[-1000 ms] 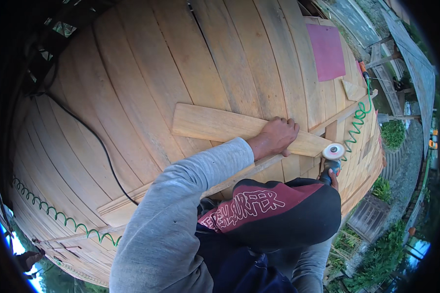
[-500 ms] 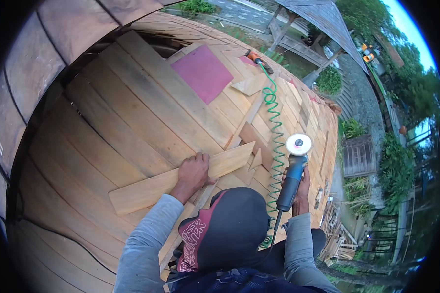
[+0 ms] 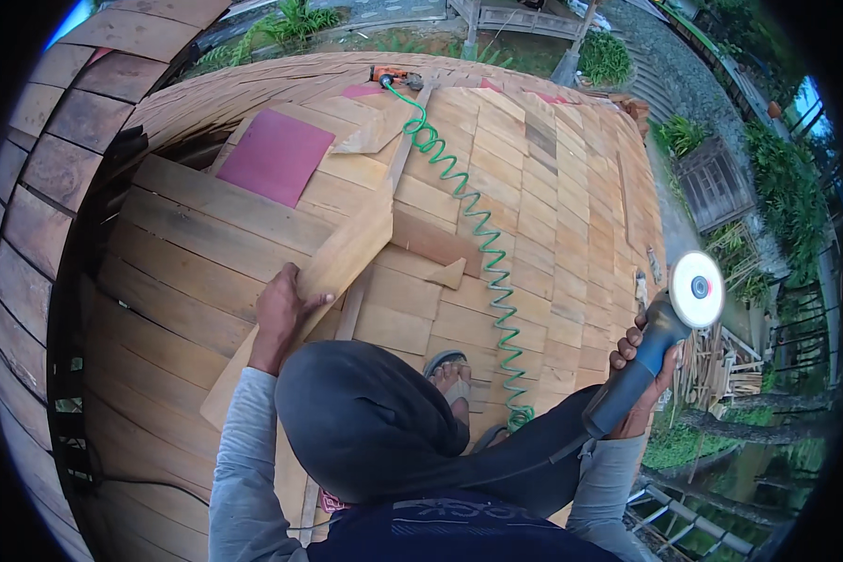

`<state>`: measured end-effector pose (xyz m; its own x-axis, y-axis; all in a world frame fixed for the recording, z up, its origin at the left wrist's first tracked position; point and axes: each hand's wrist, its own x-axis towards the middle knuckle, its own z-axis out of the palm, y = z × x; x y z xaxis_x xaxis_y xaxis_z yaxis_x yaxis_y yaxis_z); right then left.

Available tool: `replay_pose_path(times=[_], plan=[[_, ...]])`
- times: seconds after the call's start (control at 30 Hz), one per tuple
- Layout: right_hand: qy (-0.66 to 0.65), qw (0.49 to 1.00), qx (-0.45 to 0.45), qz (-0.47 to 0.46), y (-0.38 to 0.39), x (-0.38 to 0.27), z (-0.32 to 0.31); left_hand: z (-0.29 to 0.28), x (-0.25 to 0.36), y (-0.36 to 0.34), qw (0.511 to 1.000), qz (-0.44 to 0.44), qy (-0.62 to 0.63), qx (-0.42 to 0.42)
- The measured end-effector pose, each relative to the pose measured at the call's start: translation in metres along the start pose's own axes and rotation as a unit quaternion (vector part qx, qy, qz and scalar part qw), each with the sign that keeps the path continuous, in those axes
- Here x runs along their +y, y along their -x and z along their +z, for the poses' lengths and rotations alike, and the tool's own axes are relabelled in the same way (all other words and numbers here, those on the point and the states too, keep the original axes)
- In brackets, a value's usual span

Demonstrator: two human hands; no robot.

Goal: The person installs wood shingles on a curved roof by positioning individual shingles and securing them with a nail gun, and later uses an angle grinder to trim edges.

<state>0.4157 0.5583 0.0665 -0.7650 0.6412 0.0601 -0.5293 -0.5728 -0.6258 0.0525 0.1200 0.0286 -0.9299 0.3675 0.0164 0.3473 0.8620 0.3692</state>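
Wooden board in the left grip, both ends beyond it

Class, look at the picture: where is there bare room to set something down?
Bare shingles lie between the green hose and the grinder; bare boards lie left of the left hand. It is crowded between the plank and hose, with a wood scrap and a foot.

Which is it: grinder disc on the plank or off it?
Off: the right hand holds the grinder aside, its disc apart from the plank.
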Motion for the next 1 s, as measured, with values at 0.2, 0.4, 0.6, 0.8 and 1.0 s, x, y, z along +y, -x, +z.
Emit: replay_pose_path(times=[0.2, 0.4, 0.6, 0.8, 1.0], plan=[[-0.085, 0.996, 0.012, 0.008, 0.003, -0.004, -0.051, -0.097, 0.032, -0.142, 0.953, 0.018, 0.252, 0.167], [-0.117, 0.992, 0.002, 0.039, -0.006, 0.001, -0.065, -0.056, 0.019, -0.275, 0.832, -0.084, 0.526, 0.158], [-0.102, 0.993, 0.032, 0.047, -0.008, -0.003, -0.075, -0.055, -0.062, -0.319, 0.692, -0.180, 0.646, 0.268], [-0.076, 0.995, 0.038, 0.059, -0.004, -0.005, -0.077, -0.068, -0.136, -0.293, 0.702, -0.241, 0.592, 0.315], [-0.061, 0.993, -0.001, 0.097, -0.006, 0.001, -0.069, -0.087, -0.164, -0.278, 0.802, -0.333, 0.452, 0.205]])
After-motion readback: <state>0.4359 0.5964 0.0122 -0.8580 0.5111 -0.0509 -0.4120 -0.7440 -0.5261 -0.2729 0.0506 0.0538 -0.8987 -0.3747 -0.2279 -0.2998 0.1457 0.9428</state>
